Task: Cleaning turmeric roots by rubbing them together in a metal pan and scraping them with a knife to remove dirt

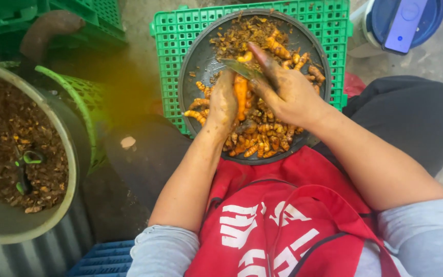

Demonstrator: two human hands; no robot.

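I note the big grey round bowl [6, 225] at far left first, part-filled with brown peelings and soil. Next in size, the green slatted plastic crate [173, 61] at top centre carries the dark round metal pan [193, 66], which is heaped with small orange turmeric roots [260, 141] and brown scrapings. A red apron [283, 215] covers the lap below the pan.

Over the pan, the right hand [293, 95] is clenched around the handle of a small soiled knife [242, 68], index finger stretched along its back; the blade lies across the top of the peeled orange turmeric piece [240, 92].

The left hand [222, 102] grasps that piece upright, fingers curled closed around its left side, thumb hidden. Both hands are smeared with earth and touch each other over the pan's middle.
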